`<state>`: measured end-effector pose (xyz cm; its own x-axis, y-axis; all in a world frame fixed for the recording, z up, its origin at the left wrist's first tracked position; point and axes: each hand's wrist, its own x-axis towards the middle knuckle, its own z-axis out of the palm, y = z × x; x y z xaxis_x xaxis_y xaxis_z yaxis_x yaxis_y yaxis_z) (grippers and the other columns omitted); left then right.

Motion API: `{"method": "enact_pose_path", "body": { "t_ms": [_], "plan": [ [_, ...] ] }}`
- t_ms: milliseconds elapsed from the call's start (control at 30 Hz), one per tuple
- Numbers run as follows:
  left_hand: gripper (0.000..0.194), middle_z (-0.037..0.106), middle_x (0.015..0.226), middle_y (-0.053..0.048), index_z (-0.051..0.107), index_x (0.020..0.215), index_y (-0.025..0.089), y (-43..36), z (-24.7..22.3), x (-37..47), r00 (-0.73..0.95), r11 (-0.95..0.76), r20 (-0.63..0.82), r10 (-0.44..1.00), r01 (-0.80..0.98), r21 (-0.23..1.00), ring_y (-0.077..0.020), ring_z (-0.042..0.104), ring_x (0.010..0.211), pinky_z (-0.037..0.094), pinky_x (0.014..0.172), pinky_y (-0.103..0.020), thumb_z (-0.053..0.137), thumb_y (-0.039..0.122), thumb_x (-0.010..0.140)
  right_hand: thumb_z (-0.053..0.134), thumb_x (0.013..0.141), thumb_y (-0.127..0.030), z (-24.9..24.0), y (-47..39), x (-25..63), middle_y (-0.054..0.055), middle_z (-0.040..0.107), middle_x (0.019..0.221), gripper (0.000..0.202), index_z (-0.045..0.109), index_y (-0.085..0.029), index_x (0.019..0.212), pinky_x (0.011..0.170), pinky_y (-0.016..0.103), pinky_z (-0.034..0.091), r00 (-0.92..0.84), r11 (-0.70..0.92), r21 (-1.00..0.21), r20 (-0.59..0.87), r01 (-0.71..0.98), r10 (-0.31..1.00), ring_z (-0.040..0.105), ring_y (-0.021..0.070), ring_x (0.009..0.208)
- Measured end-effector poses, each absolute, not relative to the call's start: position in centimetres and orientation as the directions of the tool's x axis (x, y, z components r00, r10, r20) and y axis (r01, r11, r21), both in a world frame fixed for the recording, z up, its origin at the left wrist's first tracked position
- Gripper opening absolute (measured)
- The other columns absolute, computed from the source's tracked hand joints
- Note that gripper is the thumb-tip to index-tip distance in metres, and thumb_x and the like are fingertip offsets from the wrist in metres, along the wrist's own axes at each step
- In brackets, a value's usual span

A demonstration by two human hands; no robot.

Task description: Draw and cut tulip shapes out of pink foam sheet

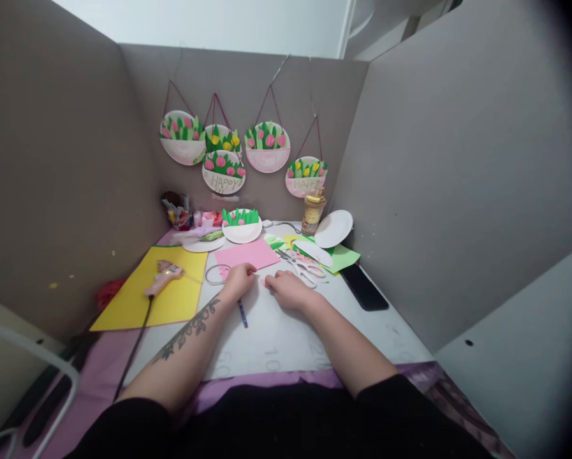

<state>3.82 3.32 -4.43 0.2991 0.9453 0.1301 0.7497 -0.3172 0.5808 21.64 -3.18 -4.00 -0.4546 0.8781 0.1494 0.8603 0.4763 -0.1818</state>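
Observation:
My left hand (239,281) is closed over the white table, its fingertips pinched near a tiny item too small to name. A blue pencil (243,314) lies just below it, and a ring of tape (213,275) is at its left. My right hand (288,289) is closed too, with a small pink paper piece (263,282) at its fingertips. The two hands are close but apart. Pink paper (247,254) lies behind them, and white-handled scissors (305,274) rest behind my right hand.
A glue gun (167,276) sits on yellow paper (137,299) at the left, its cord running toward me. A black phone (363,287) lies at the right. Behind stand a decorated plate (242,233) and a cup (311,220). Grey partitions (410,159) enclose the table.

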Motion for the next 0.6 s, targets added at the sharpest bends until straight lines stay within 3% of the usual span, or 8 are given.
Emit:
{"method": "enact_pose_path", "body": {
  "t_ms": [100, 200, 333, 433, 600],
  "plan": [
    [0.030, 0.068, 0.098, -0.008, 0.070, 0.097, 0.021, 2.1, -3.4, 3.2, 0.479, -0.473, 0.121, 0.870, 0.737, 0.483, -0.0214, 0.060, 0.097, 0.042, 0.090, -0.028, 0.048, 0.014, 0.078, 0.045, 0.086, -0.019, -3.9, -3.2, 21.8, 0.008, 0.054, 0.081, 0.015, 0.057, -0.020, 0.095, 0.066, 0.028, 0.031, -0.433, 0.453, -0.204, 0.138, 0.868, 0.891, 0.050, 0.0198, 0.073],
    [0.030, 0.065, 0.097, -0.010, 0.069, 0.103, 0.024, 0.3, -2.2, 3.3, 0.571, -0.550, 0.006, 0.821, 0.788, 0.278, -0.0226, 0.061, 0.091, 0.044, 0.083, -0.030, 0.045, 0.024, 0.084, 0.041, 0.091, -0.025, -3.7, -3.3, 21.8, 0.008, 0.054, 0.082, 0.018, 0.057, -0.019, 0.096, 0.067, 0.027, 0.031, -0.414, 0.428, -0.214, 0.112, 0.878, 0.903, 0.050, 0.0186, 0.073],
    [0.040, 0.059, 0.094, -0.011, 0.065, 0.108, 0.022, -1.2, -1.4, 3.7, 0.623, -0.621, -0.081, 0.778, 0.782, 0.042, -0.0231, 0.062, 0.084, 0.045, 0.073, -0.032, 0.030, 0.033, 0.093, 0.043, 0.086, -0.018, -3.5, -3.5, 21.7, 0.007, 0.054, 0.084, 0.015, 0.056, -0.019, 0.094, 0.065, 0.027, 0.030, -0.411, 0.418, -0.181, 0.077, 0.890, 0.909, 0.048, 0.0172, 0.071],
    [0.042, 0.058, 0.094, -0.011, 0.063, 0.112, 0.023, -1.2, -1.5, 3.8, 0.633, -0.636, -0.094, 0.768, 0.772, 0.001, -0.0217, 0.061, 0.082, 0.044, 0.070, -0.031, 0.027, 0.033, 0.094, 0.043, 0.084, -0.016, -3.6, -3.4, 21.7, 0.006, 0.053, 0.082, 0.013, 0.054, -0.019, 0.090, 0.064, 0.026, 0.029, -0.403, 0.413, -0.226, 0.092, 0.882, 0.911, 0.047, 0.0164, 0.070],
    [0.044, 0.058, 0.094, -0.011, 0.061, 0.116, 0.025, -0.7, -1.9, 3.6, 0.634, -0.638, -0.104, 0.766, 0.770, -0.006, -0.0225, 0.061, 0.082, 0.043, 0.069, -0.031, 0.024, 0.036, 0.095, 0.041, 0.082, -0.011, -4.2, -2.7, 22.2, 0.003, 0.053, 0.078, 0.012, 0.050, -0.019, 0.084, 0.065, 0.023, 0.030, -0.341, 0.371, -0.419, 0.147, 0.829, 0.928, 0.047, 0.0153, 0.075]
  ]
}}
